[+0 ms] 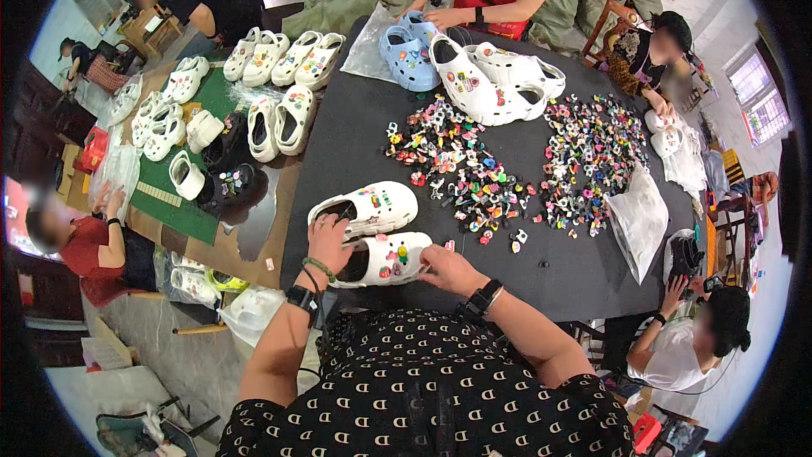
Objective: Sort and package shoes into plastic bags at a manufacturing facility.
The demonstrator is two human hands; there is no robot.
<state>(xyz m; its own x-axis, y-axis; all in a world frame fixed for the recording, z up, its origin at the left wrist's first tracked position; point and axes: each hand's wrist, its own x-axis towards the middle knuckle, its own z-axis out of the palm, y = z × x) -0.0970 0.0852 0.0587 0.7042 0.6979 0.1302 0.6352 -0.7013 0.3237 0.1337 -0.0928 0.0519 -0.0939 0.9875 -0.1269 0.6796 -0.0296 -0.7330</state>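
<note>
Two white clogs lie side by side on the black table right in front of me, toes to the right. The nearer clog (364, 261) carries several colourful charms on its upper; the farther clog (385, 207) has small green ones. My left hand (330, 241) grips the nearer clog at its heel end, fingers over the opening's rim. At the toe, my right hand (448, 269) has thumb and fingers closed on the same clog's edge. Whether a small charm is also between those fingers is hidden.
Piles of loose charms (474, 178) spread beyond the clogs. Farther back are large white clogs (482, 89) and blue clogs (410, 59), handled by a person in a red apron. A plastic bag (639, 220) lies right. More clogs (283, 123) stand left; other people work around.
</note>
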